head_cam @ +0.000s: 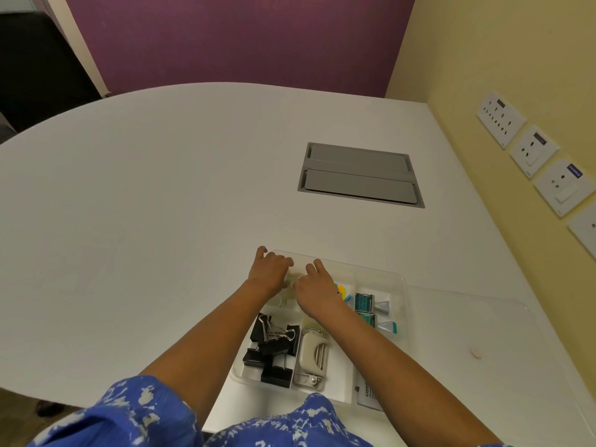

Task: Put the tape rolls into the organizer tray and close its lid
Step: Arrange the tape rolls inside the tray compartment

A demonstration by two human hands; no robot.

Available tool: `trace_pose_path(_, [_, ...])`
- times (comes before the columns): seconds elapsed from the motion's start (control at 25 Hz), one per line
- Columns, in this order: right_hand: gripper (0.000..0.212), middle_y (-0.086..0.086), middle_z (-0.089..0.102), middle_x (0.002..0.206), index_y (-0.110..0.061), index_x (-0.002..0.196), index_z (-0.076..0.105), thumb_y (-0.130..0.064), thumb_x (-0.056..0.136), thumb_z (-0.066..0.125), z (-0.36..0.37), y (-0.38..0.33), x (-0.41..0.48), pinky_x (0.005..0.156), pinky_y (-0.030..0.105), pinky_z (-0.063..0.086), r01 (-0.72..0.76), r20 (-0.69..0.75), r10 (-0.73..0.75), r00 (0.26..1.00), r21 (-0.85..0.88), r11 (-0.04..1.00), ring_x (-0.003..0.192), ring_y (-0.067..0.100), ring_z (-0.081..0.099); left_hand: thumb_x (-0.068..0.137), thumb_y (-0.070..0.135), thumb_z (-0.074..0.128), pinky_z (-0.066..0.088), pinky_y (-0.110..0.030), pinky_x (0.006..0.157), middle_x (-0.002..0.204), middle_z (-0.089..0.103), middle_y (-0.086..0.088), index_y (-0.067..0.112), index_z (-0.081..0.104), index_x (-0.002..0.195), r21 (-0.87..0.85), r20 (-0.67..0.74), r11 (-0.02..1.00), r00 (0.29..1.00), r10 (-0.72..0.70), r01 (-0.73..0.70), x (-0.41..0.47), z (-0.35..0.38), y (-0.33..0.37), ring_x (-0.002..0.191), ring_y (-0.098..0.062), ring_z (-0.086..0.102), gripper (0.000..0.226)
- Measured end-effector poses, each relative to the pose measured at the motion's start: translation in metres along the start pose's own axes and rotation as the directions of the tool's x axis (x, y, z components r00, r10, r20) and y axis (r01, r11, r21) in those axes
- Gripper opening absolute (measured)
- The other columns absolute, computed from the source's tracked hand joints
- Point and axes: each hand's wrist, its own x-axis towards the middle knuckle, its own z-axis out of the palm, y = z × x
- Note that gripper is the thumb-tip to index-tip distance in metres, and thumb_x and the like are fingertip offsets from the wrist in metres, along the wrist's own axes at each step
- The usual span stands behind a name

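A clear plastic organizer tray (401, 285) sits on the white table in front of me. Both hands are over its far-left compartment. My left hand (269, 269) and my right hand (317, 287) close together on a clear tape roll (292, 279), mostly hidden between the fingers. Another clear tape roll (281, 300) lies in the compartment under my left wrist. The clear lid (477, 321) lies flat on the table to the right of the tray, with a round pale knob (476, 352) on it.
Other compartments hold black binder clips (274, 348), a beige hole punch (312, 351), coloured sticky tabs (343, 291) and two teal correction tapes (371, 309). A grey cable hatch (359, 174) is set in the table beyond. Wall sockets (533, 150) line the yellow wall at right.
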Motion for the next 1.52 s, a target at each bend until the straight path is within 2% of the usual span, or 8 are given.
trace_pose_path(0.2, [0.032, 0.007, 0.067, 0.113, -0.011, 0.118, 0.064, -0.005, 0.095, 0.042, 0.0, 0.004, 0.0, 0.108, 0.039, 0.026, -0.018, -0.126, 0.042, 0.991, 0.182, 0.983, 0.117, 0.028, 0.049, 0.092, 0.031, 0.059, 0.022, -0.037, 0.108, 0.129, 0.061, 0.0, 0.023, 0.06, 0.123, -0.082, -0.074, 0.997, 0.997, -0.014, 0.008, -0.007, -0.002, -0.003, 0.121, -0.02, 0.053, 0.033])
trace_pose_path(0.36, [0.038, 0.004, 0.069, 0.116, -0.024, 0.12, 0.066, -0.005, 0.094, 0.045, 0.005, 0.002, -0.001, 0.099, 0.038, 0.03, -0.019, -0.122, 0.062, 0.991, 0.324, 0.946, 0.112, 0.026, 0.051, 0.09, 0.037, 0.061, 0.029, -0.033, 0.097, 0.115, 0.068, 0.003, 0.026, 0.069, 0.108, -0.099, -0.107, 0.995, 0.994, -0.023, 0.012, -0.015, -0.006, -0.002, 0.109, -0.017, 0.056, 0.023])
trace_pose_path(0.64, [0.037, 0.011, 0.067, 0.107, -0.021, 0.118, 0.068, -0.007, 0.094, 0.045, 0.015, -0.004, -0.004, 0.099, 0.039, 0.031, 0.007, -0.137, 0.029, 0.99, 0.256, 0.967, 0.11, 0.029, 0.048, 0.086, 0.046, 0.063, 0.029, -0.032, 0.097, 0.11, 0.069, 0.0, 0.029, 0.073, 0.106, -0.005, 0.046, 1.0, 0.999, 0.018, -0.017, -0.026, -0.017, -0.002, 0.11, -0.018, 0.053, 0.028])
trace_pose_path(0.84, [0.033, 0.01, 0.067, 0.107, -0.017, 0.115, 0.07, -0.008, 0.094, 0.045, 0.016, -0.006, -0.004, 0.101, 0.038, 0.029, 0.007, -0.122, 0.019, 0.992, 0.205, 0.979, 0.113, 0.028, 0.047, 0.086, 0.044, 0.063, 0.029, -0.032, 0.098, 0.113, 0.068, -0.002, 0.027, 0.072, 0.108, 0.035, 0.077, 0.999, 0.997, 0.011, -0.014, -0.028, -0.019, -0.001, 0.112, -0.018, 0.052, 0.029])
trace_pose_path(1.0, [0.037, 0.006, 0.069, 0.113, -0.016, 0.116, 0.068, -0.003, 0.092, 0.044, 0.011, -0.002, -0.003, 0.099, 0.039, 0.03, -0.02, -0.145, 0.053, 0.988, 0.22, 0.975, 0.113, 0.028, 0.048, 0.09, 0.039, 0.059, 0.029, -0.032, 0.097, 0.116, 0.069, 0.001, 0.028, 0.069, 0.114, -0.019, 0.006, 1.0, 1.0, 0.021, -0.02, -0.027, -0.019, -0.003, 0.112, -0.018, 0.053, 0.028])
trace_pose_path(1.12, [0.037, 0.004, 0.067, 0.118, -0.014, 0.12, 0.065, -0.003, 0.093, 0.041, 0.007, 0.004, 0.001, 0.101, 0.039, 0.03, -0.065, -0.179, 0.104, 0.978, 0.213, 0.975, 0.117, 0.029, 0.047, 0.095, 0.031, 0.052, 0.028, -0.034, 0.098, 0.131, 0.061, 0.004, 0.026, 0.058, 0.128, -0.011, -0.071, 0.999, 0.997, 0.044, -0.045, -0.02, -0.019, -0.005, 0.12, -0.019, 0.048, 0.033])
trace_pose_path(1.24, [0.035, 0.004, 0.066, 0.117, -0.013, 0.121, 0.063, -0.006, 0.096, 0.039, 0.004, 0.008, 0.005, 0.104, 0.039, 0.029, -0.081, -0.166, 0.11, 0.98, 0.177, 0.981, 0.119, 0.029, 0.046, 0.097, 0.03, 0.05, 0.028, -0.034, 0.1, 0.14, 0.054, 0.004, 0.026, 0.052, 0.135, 0.079, -0.025, 0.993, 0.996, 0.087, -0.085, -0.012, -0.018, -0.005, 0.126, -0.02, 0.044, 0.038])
trace_pose_path(1.52, [0.034, 0.007, 0.065, 0.12, -0.013, 0.122, 0.063, -0.013, 0.1, 0.036, 0.009, 0.006, 0.012, 0.11, 0.04, 0.026, -0.073, -0.095, 0.086, 0.992, 0.133, 0.988, 0.122, 0.03, 0.046, 0.092, 0.037, 0.056, 0.027, -0.035, 0.102, 0.136, 0.056, 0.003, 0.028, 0.056, 0.131, 0.136, 0.012, 0.987, 0.997, 0.082, -0.083, -0.005, -0.011, -0.002, 0.126, -0.021, 0.043, 0.04])
